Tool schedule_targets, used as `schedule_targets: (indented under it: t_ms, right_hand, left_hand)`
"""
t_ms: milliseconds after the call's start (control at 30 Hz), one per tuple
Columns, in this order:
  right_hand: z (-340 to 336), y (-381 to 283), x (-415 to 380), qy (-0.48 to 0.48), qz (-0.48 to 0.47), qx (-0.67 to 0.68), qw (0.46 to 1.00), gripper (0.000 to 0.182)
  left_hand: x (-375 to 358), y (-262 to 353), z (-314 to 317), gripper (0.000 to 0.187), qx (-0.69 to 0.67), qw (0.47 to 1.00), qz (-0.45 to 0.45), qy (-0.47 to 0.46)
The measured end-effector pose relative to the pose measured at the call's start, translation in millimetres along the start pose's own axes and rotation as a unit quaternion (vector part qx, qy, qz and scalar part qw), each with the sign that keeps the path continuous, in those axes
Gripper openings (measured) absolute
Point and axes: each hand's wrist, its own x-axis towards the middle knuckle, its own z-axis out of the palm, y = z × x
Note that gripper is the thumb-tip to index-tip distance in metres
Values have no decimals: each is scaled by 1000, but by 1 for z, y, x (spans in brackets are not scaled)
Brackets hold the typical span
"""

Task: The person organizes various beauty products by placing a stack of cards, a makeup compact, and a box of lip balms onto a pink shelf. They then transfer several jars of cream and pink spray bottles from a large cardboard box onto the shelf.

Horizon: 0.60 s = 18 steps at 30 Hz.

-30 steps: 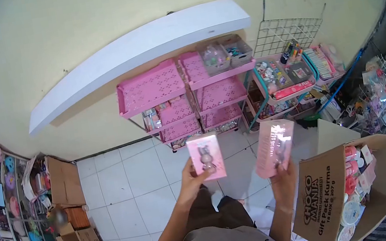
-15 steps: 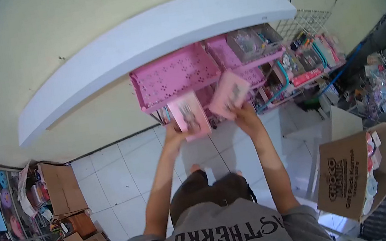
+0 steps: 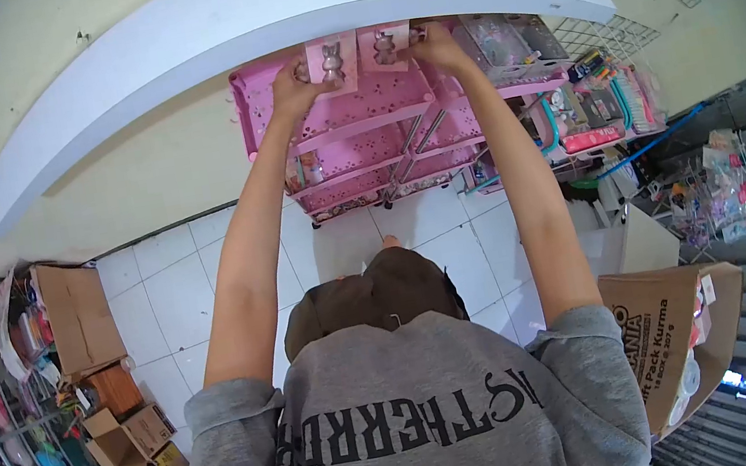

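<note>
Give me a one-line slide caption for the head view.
Left hand and right hand each hold a pink toy box over the top pink shelf tray.

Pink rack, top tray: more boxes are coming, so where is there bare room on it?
The top pink tray is bare in front of the two pink boxes, left and right, which the left hand and right hand hold at its back edge. It is crowded to the right: clear bins fill the neighbouring tray.

Back of the pink rack's top tray (image 3: 274,102) behind the white shelf (image 3: 261,16).
</note>
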Motion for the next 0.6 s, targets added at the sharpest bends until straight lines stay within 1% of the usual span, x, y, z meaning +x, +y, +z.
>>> schedule_targets:
  t_ms: [33,67,100,133,167,200,233,267,300,333,367,400,433,467,533,567,600]
  right_hand:
    - [-2,-12,2,-23,55,-85,995,35]
    - [0,-8,6,-27,53,-85,995,35]
    - [1,-8,10,-11,0,-200,980,38]
    - [0,-10,15,6,-56,-314,948,41]
    - [-6,-13,19,-42,61,-323,944,44]
    - [-11,-4,25,-45,57,-326,943,44]
    - [-16,15,35,-45,8,-376,926,41]
    - [-22,32,45,-46,-41,-423,904,38]
    - [-32,42,58,-132,34,-377,916,32]
    - [-36,55,63,-141,27,-380,914,32]
    - [-36,67,70,-115,-11,-373,921,29]
    - [-36,72,75,-87,-48,-362,927,26]
    - [-38,67,70,-72,-163,-444,878,25]
    - [-40,74,77,-77,-170,-440,878,25]
    - [-39,81,82,-138,-140,-370,908,25]
    - [-43,85,81,-137,-69,-357,921,24]
    - [-41,73,76,-137,-70,-355,922,24]
  left_hand:
    - [6,-3,-1,57,2,1000,0,5]
    - [11,-6,-2,62,-19,1000,-19,-2]
    - [16,-9,-2,67,-41,998,-36,-10]
    - [21,-11,-2,67,-43,999,-32,-5]
    - [25,-14,-2,68,-20,999,-28,1]
    - [29,-20,0,69,2,1000,-26,9]
    - [34,-27,3,65,20,999,-10,29]
    - [38,-29,7,65,19,999,-9,35]
    - [40,-31,11,64,-21,999,-11,26]
    - [42,-32,12,63,-60,998,-12,22]
    - [44,-33,15,63,-61,997,-9,36]
    - [45,-36,20,58,-39,998,4,55]
    - [42,-33,24,54,-15,997,14,72]
    - [40,-30,25,54,-11,997,14,81]
    - [37,-26,28,49,-20,997,-18,74]
    - [37,-24,28,45,-12,996,10,91]
    - [40,-32,27,45,-9,996,9,92]
